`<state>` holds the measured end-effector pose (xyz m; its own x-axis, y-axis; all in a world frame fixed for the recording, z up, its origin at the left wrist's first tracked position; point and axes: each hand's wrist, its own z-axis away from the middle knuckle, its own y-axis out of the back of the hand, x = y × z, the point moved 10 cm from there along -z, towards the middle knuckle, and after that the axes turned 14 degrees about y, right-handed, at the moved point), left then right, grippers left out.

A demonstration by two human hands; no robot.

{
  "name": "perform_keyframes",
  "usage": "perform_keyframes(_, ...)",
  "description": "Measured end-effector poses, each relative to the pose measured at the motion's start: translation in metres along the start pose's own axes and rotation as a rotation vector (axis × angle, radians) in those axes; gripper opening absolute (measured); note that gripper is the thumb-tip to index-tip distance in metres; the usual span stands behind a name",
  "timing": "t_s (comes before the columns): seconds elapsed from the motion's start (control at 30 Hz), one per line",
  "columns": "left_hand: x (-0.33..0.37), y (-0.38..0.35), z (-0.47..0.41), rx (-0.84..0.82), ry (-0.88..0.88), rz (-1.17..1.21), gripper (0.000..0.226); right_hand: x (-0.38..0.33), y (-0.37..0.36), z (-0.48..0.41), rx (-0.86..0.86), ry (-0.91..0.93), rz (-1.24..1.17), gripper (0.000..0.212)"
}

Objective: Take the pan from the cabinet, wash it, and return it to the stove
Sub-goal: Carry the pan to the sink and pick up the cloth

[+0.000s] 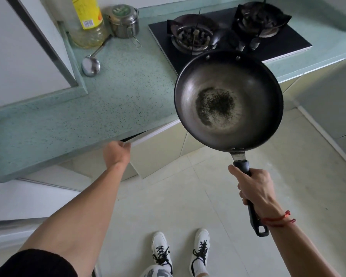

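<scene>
A dark round pan with a black crusted patch at its bottom hangs in the air in front of the counter, over the cabinet fronts and floor. My right hand is shut around its black handle. My left hand holds the top edge of a pale cabinet door, which stands slightly ajar under the counter. The black two-burner gas stove sits on the counter behind the pan; both burners are bare.
The speckled green countertop carries a metal ladle, a yellow-labelled oil bottle and a steel canister at the back left. Pale floor tiles lie below, with my white shoes near the bottom.
</scene>
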<state>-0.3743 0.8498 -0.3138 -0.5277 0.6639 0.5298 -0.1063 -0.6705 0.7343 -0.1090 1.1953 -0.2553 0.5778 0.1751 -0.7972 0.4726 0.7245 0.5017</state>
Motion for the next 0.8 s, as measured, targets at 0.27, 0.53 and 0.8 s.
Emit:
perform_keyframes(0.27, 0.106, -0.014, 0.069, -0.104, -0.196, 0.076, 0.018, 0.003, 0.045, 0.019, -0.027, 0.036, 0.037, 0.041)
perform_keyframes(0.53, 0.238, 0.004, 0.139, 0.015, -0.383, 0.161, 0.033, 0.014, 0.112, 0.039, 0.017, 0.068, 0.103, 0.044)
perform_keyframes(0.8, 0.373, -0.041, 0.265, -0.168, -0.760, 0.159, 0.014, 0.036, 0.188, 0.053, 0.081, 0.056, 0.123, 0.042)
